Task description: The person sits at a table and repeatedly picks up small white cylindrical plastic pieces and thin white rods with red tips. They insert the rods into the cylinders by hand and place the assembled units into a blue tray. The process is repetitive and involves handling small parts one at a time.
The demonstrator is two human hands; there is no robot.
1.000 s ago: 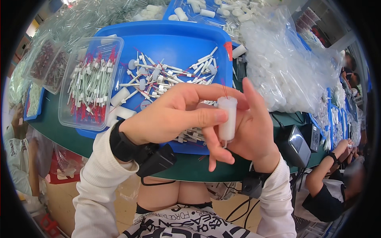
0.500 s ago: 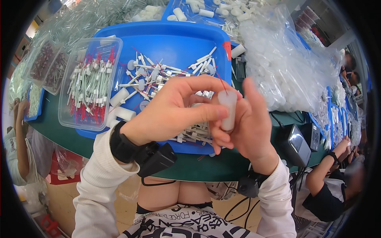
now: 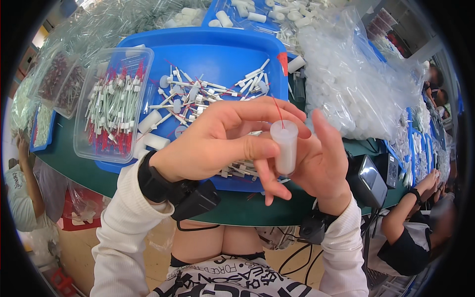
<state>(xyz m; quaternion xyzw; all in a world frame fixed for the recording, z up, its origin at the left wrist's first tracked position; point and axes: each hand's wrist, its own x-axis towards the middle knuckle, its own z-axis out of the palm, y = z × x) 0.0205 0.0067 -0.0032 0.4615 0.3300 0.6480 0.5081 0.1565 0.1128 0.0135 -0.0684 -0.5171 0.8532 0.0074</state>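
A frosted white plastic vial (image 3: 285, 153) with a round cap stands nearly upright above the front of the blue tray. A thin red wire rises from the middle of its cap. My left hand (image 3: 213, 143) has it, thumb against its side and index finger curved behind the cap. Just right of and behind the vial is my right hand (image 3: 324, 166), its fingers spread apart. Some of its fingers extend left past the vial's lower end; whether they touch it is hard to see. Below my hands, thin white rods with red wires (image 3: 185, 96) lie scattered in the tray.
The blue tray (image 3: 208, 37) rests on a green table. At its left, a clear plastic box (image 3: 79, 143) holds bundled rods with red ends. White cylinders (image 3: 148, 121) lie beside it. A big bag of white parts (image 3: 341, 84) and a black device (image 3: 368, 180) sit right. Co-workers flank the table.
The vial has dropped slightly and its cap now tips toward me, showing its top. My right hand has shifted a little right, its fingers spread wider.
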